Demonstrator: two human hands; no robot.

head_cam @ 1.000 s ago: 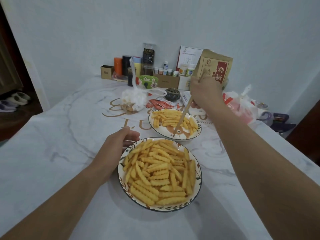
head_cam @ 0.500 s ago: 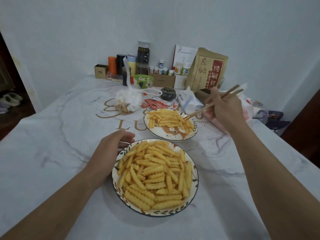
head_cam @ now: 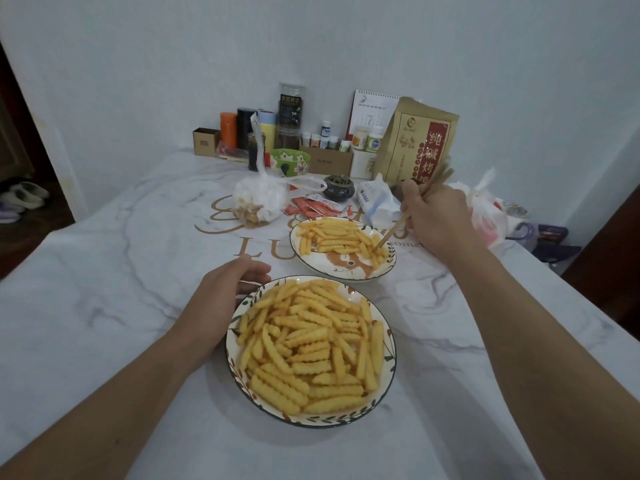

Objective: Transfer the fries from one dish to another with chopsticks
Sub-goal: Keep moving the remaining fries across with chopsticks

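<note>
The right hand pinches the chopsticks, tips among fries in the far dish. The left hand, fingers relaxed, steadies the near dish. Best close the tips squarely across one fry's middle before lifting.

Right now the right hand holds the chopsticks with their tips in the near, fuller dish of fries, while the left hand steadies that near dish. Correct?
Not quite. In the head view the right hand holds the chopsticks with their tips in the far dish, not the near one. The left hand does rest against the near dish.
</note>
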